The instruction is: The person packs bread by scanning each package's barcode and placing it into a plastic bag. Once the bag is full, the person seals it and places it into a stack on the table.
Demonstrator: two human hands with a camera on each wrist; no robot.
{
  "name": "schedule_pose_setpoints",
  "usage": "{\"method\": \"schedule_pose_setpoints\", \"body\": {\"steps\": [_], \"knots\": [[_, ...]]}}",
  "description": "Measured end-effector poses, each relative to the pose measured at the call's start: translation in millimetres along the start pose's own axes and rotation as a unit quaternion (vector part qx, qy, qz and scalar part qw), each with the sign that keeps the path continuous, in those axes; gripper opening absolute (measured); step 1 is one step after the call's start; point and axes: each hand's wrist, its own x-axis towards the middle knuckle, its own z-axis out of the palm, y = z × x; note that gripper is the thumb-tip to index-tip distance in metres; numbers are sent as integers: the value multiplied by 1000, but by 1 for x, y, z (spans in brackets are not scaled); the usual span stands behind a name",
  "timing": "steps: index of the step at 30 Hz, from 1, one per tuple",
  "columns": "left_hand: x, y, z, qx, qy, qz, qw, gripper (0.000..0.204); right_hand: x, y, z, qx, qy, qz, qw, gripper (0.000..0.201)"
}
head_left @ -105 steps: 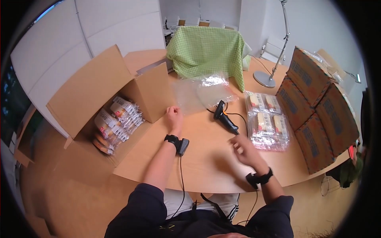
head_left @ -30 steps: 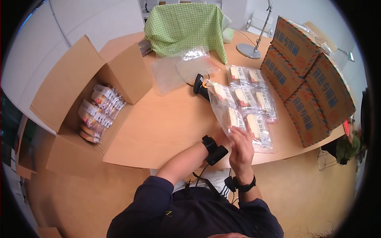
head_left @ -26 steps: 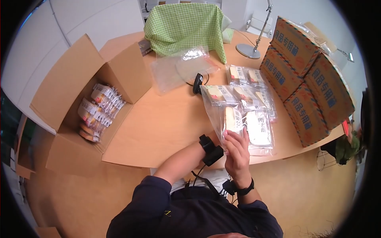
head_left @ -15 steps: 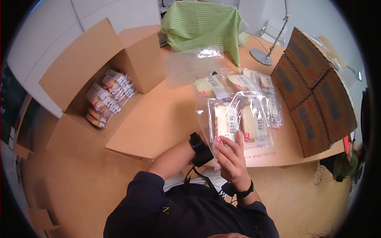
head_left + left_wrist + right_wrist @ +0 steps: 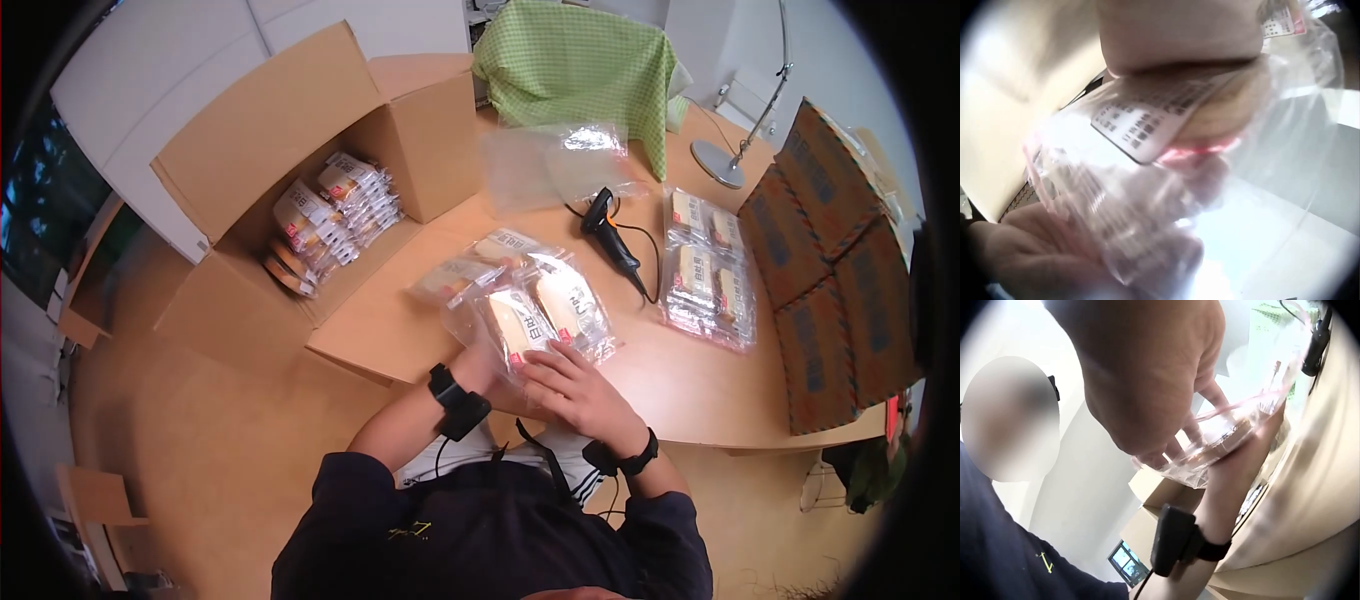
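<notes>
In the head view, both hands hold a clear bag of sliced bread (image 5: 535, 305) with black-printed white labels, over the table's front left part. My left hand (image 5: 482, 362) grips it from below at its near left corner; most of its fingers are hidden under the bag. My right hand (image 5: 570, 385) holds the near edge, fingers spread over the top. The left wrist view shows the bread's label (image 5: 1141, 128) blurred, close under the heel of the left hand. In the right wrist view the right hand (image 5: 1154, 381) bends over the bag's edge, with the left forearm below.
An open cardboard box (image 5: 430, 150) with bread packs (image 5: 335, 215) inside lies at left. A barcode scanner (image 5: 612, 235) and more bagged bread (image 5: 708, 275) are on the right, before stacked cartons (image 5: 820, 290). Behind are an empty plastic bag (image 5: 550, 165), a green checked cloth (image 5: 575, 70) and a lamp (image 5: 720, 163).
The hands were apart and without a thing; they then lifted a bag of bread from the right-hand pile and carried it left towards the open box. The scanner shows again.
</notes>
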Motion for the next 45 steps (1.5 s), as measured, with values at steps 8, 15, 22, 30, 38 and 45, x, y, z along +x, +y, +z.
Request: {"method": "schedule_pose_setpoints", "body": {"steps": [8, 15, 22, 30, 38, 45], "knots": [[-81, -4, -29, 0, 37, -12, 999, 48, -20, 14, -5, 14, -34, 68, 997, 39], [-126, 48, -37, 477, -98, -226, 844, 34, -40, 5, 0, 80, -125, 96, 984, 25], [-88, 114, 3, 764, -18, 36, 644, 20, -49, -1, 6, 112, -145, 108, 977, 14], [35, 161, -53, 722, 71, 210, 656, 24, -45, -19, 16, 28, -129, 121, 984, 31], [68, 162, -97, 639, 68, 248, 725, 21, -37, -17, 21, -52, -121, 162, 978, 52], [48, 166, -100, 611, 84, 221, 755, 18, -3, -4, 22, -76, -193, 120, 971, 54]]}}
